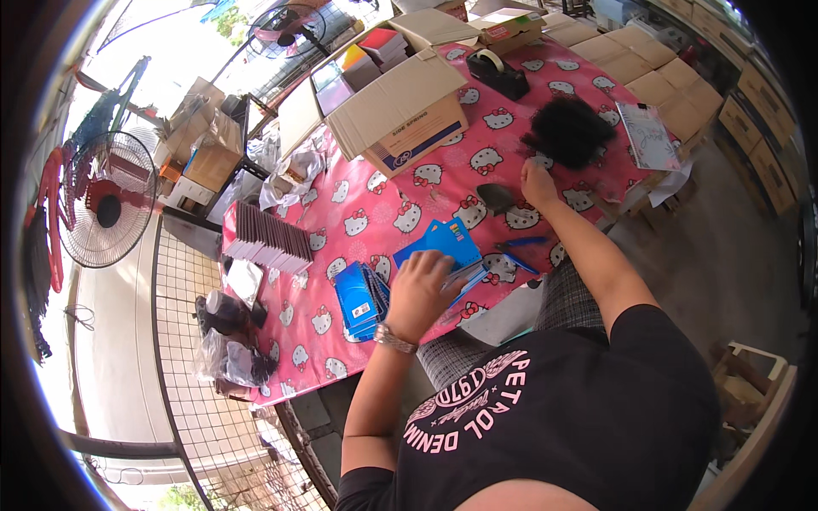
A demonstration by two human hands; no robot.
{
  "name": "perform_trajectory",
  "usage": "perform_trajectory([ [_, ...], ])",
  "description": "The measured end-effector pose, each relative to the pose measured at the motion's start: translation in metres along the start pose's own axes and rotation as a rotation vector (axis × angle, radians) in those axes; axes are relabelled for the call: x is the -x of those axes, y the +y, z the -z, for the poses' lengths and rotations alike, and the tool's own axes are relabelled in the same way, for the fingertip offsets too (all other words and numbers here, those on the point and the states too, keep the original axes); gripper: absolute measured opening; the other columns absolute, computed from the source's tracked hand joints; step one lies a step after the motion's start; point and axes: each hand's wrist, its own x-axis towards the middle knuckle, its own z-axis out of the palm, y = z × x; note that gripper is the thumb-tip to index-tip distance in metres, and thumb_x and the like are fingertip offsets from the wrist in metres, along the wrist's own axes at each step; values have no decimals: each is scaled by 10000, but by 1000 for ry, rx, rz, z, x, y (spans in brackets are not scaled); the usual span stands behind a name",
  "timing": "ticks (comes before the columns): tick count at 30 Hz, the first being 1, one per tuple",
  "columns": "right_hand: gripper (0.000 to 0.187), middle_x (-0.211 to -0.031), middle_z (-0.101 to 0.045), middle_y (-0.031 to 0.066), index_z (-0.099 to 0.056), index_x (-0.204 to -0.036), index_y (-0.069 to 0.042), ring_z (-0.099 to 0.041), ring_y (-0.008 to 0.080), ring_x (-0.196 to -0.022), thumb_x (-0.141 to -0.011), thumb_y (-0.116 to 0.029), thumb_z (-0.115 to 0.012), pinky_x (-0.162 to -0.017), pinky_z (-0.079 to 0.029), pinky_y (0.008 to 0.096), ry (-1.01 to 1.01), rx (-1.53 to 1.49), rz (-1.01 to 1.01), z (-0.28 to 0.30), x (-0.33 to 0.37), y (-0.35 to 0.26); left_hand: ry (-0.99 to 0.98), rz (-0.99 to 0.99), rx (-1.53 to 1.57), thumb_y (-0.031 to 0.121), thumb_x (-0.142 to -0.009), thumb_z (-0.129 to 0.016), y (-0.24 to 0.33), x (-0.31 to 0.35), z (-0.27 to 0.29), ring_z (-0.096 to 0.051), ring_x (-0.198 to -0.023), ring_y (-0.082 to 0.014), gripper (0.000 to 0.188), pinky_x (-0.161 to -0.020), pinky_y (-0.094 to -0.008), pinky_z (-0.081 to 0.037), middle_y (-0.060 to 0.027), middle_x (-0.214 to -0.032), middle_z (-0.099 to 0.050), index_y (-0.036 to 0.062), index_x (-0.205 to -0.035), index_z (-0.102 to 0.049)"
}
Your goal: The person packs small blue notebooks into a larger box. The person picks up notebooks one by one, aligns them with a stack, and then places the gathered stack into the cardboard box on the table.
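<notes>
My left hand (pixel 423 285), with a watch on its wrist, is over a group of blue notebooks (pixel 439 245) near the table's front edge. Its fingers are bent and blurred, so its grip is unclear. To its left lies a second stack of blue notebooks (pixel 356 300) with dark spiral edges. My right hand (pixel 538 183) reaches out beside a black pile of thin strands (pixel 571 130). Those fingers are drawn together, and anything between them is too small to make out. A dark, rounded object (pixel 495 198) lies left of that hand. Nearer me is a blue-handled tool (pixel 520 253), apparently pliers.
A pink patterned tablecloth (pixel 358 223) covers the table. Toward the back stand an open carton (pixel 417 128) of books and a black tape dispenser (pixel 498 75). A row of stacked notebooks (pixel 266 238) sits left. A pale notebook (pixel 648 136) lies at right; a fan (pixel 106 209) stands far left.
</notes>
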Motion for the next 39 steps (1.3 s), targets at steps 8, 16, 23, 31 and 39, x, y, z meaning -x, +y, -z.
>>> perform_trajectory([
  [8, 339, -875, -648, 140, -612, -1253, -71, -650, 254, -771, -937, -30, -498, -693, -515, 399, -129, -657, 401, 101, 35, -132, -237, 28, 157, 100, -849, -686, -10, 1, 37, -666, -856, -298, 240, -746, -404, -538, -106, -964, -683, 82, -1088, -672],
  [16, 208, -895, -664, 89, -747, -1077, -76, -650, 214, -829, -870, -78, -729, -733, -528, 324, -342, -742, 705, 132, 70, -198, 103, 74, -131, 145, -895, -618, -16, -26, 24, -613, -903, -303, 197, -883, -431, -412, -94, -925, -656, 73, -1077, -591],
  [23, 194, -946, -627, 92, -737, -1065, -50, -653, 228, -846, -873, -59, -711, -746, -530, 331, -250, -641, 763, 133, 74, -204, 141, 128, -163, 246, -918, -660, -12, -23, 15, -604, -889, -281, 204, -873, -415, -411, -72, -911, -650, 87, -1036, -611],
  [31, 257, -833, -659, 128, -619, -1177, -18, -682, 272, -780, -922, -42, -631, -696, -528, 346, -583, -628, 570, 140, 71, -208, 201, 84, -160, 160, -910, -643, -1, -25, 10, -604, -944, -297, 194, -909, -432, -405, -101, -978, -657, 58, -1071, -605],
  [39, 247, -865, -657, 202, -462, -1215, -19, -665, 368, -677, -993, -115, -512, -695, -548, 393, -440, -310, 824, 156, 75, -215, 117, 48, -135, 147, -888, -653, 8, -31, 7, -608, -973, -301, 256, -921, -425, -405, -102, -1028, -662, 56, -1118, -590],
])
